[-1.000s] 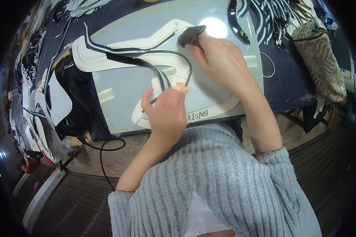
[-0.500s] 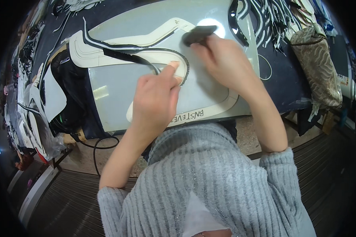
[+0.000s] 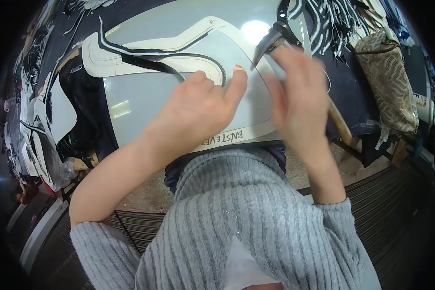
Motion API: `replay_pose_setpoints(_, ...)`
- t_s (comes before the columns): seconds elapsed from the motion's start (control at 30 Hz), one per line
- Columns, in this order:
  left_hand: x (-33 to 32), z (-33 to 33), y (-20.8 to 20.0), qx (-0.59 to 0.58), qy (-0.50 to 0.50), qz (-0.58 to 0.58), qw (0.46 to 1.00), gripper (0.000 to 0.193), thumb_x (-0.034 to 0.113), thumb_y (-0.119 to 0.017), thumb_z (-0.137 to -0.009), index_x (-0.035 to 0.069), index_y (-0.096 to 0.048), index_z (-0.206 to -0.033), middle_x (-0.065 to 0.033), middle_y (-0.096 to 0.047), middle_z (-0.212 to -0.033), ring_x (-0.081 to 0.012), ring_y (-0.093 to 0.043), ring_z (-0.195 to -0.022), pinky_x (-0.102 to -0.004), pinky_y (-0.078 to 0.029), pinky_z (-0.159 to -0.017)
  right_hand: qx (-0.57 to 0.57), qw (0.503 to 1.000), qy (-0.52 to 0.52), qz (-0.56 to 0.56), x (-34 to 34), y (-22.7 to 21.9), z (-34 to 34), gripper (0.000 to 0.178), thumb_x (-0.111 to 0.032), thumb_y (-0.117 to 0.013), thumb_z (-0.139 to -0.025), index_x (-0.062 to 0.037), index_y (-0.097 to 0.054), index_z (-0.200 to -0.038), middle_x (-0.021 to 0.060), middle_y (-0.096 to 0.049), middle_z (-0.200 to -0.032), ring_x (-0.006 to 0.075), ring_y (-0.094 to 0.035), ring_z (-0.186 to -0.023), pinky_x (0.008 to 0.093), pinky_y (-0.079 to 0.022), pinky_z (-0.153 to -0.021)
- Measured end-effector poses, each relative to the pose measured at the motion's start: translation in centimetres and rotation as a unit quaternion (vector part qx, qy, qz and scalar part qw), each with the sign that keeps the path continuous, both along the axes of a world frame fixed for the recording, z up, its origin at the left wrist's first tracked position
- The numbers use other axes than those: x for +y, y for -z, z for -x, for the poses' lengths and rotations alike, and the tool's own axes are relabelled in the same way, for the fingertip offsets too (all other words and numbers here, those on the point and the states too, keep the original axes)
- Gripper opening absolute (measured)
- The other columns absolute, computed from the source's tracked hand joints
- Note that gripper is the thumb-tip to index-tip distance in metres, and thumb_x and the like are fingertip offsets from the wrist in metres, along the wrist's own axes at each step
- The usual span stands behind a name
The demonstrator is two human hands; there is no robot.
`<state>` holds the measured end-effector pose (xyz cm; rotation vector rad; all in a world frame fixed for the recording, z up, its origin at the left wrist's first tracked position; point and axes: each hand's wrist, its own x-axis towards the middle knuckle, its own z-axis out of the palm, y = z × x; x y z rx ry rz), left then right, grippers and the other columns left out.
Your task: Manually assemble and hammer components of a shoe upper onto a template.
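Note:
My left hand rests over a cream template edged with dark trim, its thumb stretched away from its bent fingers. One end of a black strip runs in under those fingers. My right hand, smeared by motion, is over a hammer. The hammer's dark metal head shows beyond the fingertips, and its wooden handle sticks out right of the wrist. Whether the fingers grip it is unclear. A thin black-and-white strip curls along the template's upper edge.
A pale board lies under the template, with dark cloth around it. Several cut strips are heaped at the far right, beside a patterned brown pouch. Black fabric and pale cut pieces lie to the left.
My right hand has moved right with the hammer, whose handle now shows. My left hand has shifted right and turned, its thumb now spread from the template's curved end.

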<state>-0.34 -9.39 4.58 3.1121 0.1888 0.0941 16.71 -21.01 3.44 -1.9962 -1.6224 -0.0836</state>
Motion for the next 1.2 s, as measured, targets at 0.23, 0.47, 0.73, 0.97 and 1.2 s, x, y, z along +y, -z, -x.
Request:
replay_pose_setpoints(0.23,0.6,0.3,2.5,-0.114,-0.033,0.092,0.989,0.057,-0.004,-0.068,-0.077,-0.003,-0.051,-0.132,-0.0042,-0.065,-0.083,-0.0223,-0.059,-0.069,-0.0331,-0.050,-0.066,0.094,0.989,-0.107,-0.030,-2.0,4.9,4.0,0.031,-0.007,-0.065,-0.079,0.0017,-0.063,-0.108,0.0144,-0.060,-0.114,0.0307,-0.057,-0.110,0.0445,-0.046,-0.098)
replay_pose_setpoints(0.47,0.7,0.9,1.3,-0.062,-0.116,0.204,0.970,0.063,-0.001,-0.071,-0.082,0.004,-0.045,-0.138,-0.0071,-0.070,-0.082,-0.0227,-0.069,-0.076,-0.0331,-0.054,-0.065,0.079,0.990,-0.112,-0.034,-2.2,5.1,3.9,0.029,-0.007,-0.063,-0.077,-0.0013,-0.065,-0.105,0.0140,-0.060,-0.115,0.0302,-0.057,-0.111,0.0445,-0.046,-0.099)
replay_pose_setpoints(0.73,-0.9,1.2,2.2,-0.150,-0.160,0.157,0.963,0.053,0.003,-0.069,-0.082,-0.006,-0.050,-0.131,-0.0075,-0.070,-0.086,-0.0248,-0.063,-0.072,-0.0341,-0.052,-0.064,0.099,0.988,-0.113,-0.024,-2.2,4.8,4.0,0.030,-0.007,-0.062,-0.076,-0.0029,-0.065,-0.105,0.0133,-0.060,-0.115,0.0296,-0.056,-0.112,0.0447,-0.044,-0.101)
replay_pose_setpoints(0.97,-4.8,2.5,4.1,-0.217,-0.299,0.252,0.895,0.043,-0.003,-0.070,-0.079,0.002,-0.057,-0.120,-0.0119,-0.061,-0.128,-0.0260,-0.061,-0.102,-0.0384,-0.044,-0.095,0.093,0.989,-0.116,0.003,-2.1,4.8,3.7,0.037,-0.006,-0.062,-0.076,-0.0033,-0.063,-0.112,0.0126,-0.058,-0.121,0.0291,-0.054,-0.117,0.0447,-0.041,-0.105)
replay_pose_setpoints(1.2,-5.6,2.6,4.6,-0.223,-0.343,0.224,0.885,0.050,-0.008,-0.068,-0.081,-0.002,-0.049,-0.128,-0.0084,-0.072,-0.103,-0.0193,-0.064,-0.096,-0.0345,-0.047,-0.094,0.082,0.989,-0.118,0.019,-1.8,4.6,4.0,0.045,-0.005,-0.063,-0.075,-0.0026,-0.060,-0.120,0.0130,-0.056,-0.126,0.0299,-0.052,-0.119,0.0451,-0.040,-0.105)
